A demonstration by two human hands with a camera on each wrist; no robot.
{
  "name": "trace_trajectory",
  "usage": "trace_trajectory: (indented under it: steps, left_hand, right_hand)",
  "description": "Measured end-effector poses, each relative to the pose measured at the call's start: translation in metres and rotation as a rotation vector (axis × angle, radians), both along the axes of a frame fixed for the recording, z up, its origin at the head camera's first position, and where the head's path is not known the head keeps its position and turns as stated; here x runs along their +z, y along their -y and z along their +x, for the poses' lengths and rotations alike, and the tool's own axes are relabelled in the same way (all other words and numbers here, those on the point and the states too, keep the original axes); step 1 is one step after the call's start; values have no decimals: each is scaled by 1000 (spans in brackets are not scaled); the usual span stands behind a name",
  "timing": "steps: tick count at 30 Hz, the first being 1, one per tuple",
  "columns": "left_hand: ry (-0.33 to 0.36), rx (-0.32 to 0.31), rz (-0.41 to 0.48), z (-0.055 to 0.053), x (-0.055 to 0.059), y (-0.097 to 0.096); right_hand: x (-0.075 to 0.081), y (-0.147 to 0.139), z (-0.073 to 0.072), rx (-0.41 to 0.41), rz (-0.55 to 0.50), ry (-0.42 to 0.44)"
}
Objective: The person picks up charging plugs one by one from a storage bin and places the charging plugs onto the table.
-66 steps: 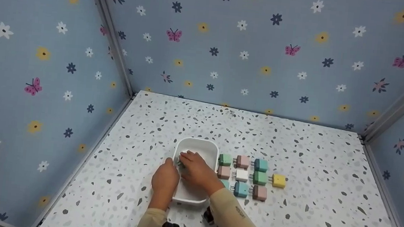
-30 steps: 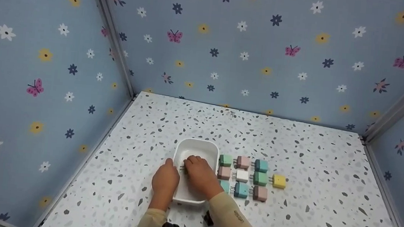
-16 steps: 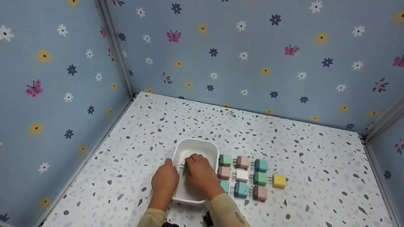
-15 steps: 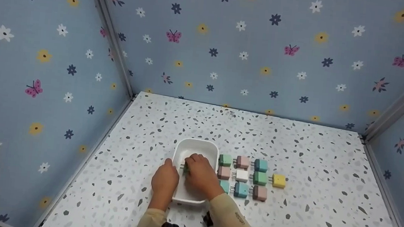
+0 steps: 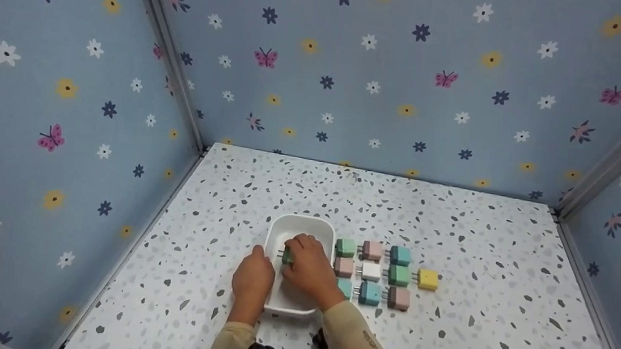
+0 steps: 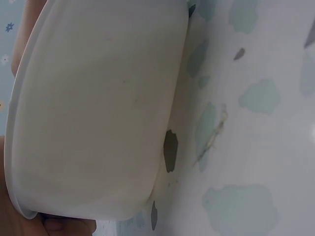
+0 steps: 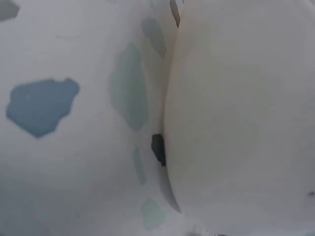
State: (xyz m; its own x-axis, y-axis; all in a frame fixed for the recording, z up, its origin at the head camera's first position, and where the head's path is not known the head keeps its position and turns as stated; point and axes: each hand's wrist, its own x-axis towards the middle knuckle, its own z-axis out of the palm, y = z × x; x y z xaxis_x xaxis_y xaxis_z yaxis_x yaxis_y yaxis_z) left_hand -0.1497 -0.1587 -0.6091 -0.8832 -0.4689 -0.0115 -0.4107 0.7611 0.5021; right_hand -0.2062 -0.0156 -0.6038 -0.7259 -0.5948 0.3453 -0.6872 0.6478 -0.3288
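A white plastic container [image 5: 302, 217] stands on the table in the head view. My left hand [image 5: 253, 278] grips its left rim; the left wrist view shows curled fingers [image 6: 66, 226] against the container wall [image 6: 98, 113]. Inside the container, my right hand [image 5: 310, 268] pinches a green plug adapter [image 5: 286, 256] whose metal prongs point left. That hand covers part of the adapter and much of the container floor. Only the outer container side [image 7: 236, 118] and the tabletop fill the right wrist view, so the right fingers are hidden there.
Right of the container lie several plug adapters in rows, prongs to the left, including a white one [image 5: 371, 271], a pink one [image 5: 399, 298] and a blue one [image 5: 400, 255]. A yellow adapter [image 5: 428, 279] lies farthest right. Flower-patterned walls [image 5: 376, 78] enclose the speckled table [image 5: 493, 283].
Within the container my right hand has shifted slightly right, and more of the green adapter now shows beside its fingers. My left hand has stayed at the rim.
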Motion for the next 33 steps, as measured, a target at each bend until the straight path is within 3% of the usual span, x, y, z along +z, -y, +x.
trace_trajectory:
  steps: [13,24,30,33]
  left_hand:
    - [73,-22,1,-5,8,3]
    - [87,-33,-1,-2,6,1]
    - [93,-38,7,-3,7,-1]
    - [86,-39,10,-3,7,-1]
  right_hand:
    - [4,3,-4,35,-39,-2]
    - [23,-12,17,2,-102,147]
    - [31,-20,26,-10,-112,160]
    - [31,-23,30,-5,-102,122]
